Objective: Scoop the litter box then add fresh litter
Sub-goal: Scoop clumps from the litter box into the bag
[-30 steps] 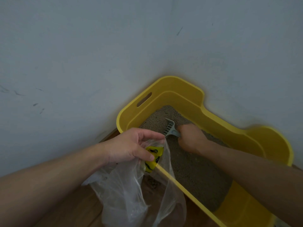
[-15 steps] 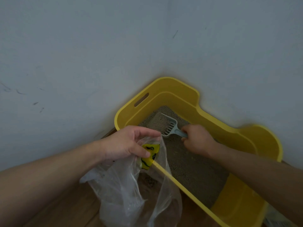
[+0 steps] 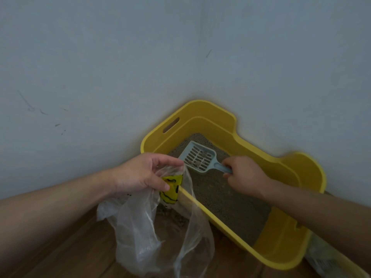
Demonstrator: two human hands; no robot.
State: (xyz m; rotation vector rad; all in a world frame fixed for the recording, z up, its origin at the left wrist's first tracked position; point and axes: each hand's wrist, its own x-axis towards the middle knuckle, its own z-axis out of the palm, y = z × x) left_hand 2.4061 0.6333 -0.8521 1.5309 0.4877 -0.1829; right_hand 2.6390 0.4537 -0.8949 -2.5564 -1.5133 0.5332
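Item: litter scoop (image 3: pixel 198 157), pale blue, slotted. It was raised just above the litter (image 3: pixel 224 199) at the far corner of the yellow litter box (image 3: pixel 309 177), face up and roughly level, with a few small clumps (image 3: pixel 197 163) resting on the slots. Its long axis ran from the handle at my right, up and leftward to the blade's front edge, so the open end pointed toward the far-left corner of the box rather than straight at the bag.

Item: my right hand (image 3: pixel 244 175). It was closed around the scoop's handle, knuckles up, over the middle of the box.

Item: clear plastic bag (image 3: pixel 160 223). It hung outside the near-left wall of the box, just beside the scoop's left edge and lower than it. A yellow printed patch (image 3: pixel 170 189) showed through the film near the mouth.

Item: my left hand (image 3: pixel 140 173). It pinched the bag's rim between thumb and fingers, holding the mouth partly open; how wide, I could not tell through the folds.

Relation of note: the bag's mouth lay to the left of and below the blade, nearer my left hand than my right. By my reckoning the load had to travel a little leftward over the box wall, then tip, and a narrow mouth risked clumps falling on the wooden floor (image 3: pixel 80 253).
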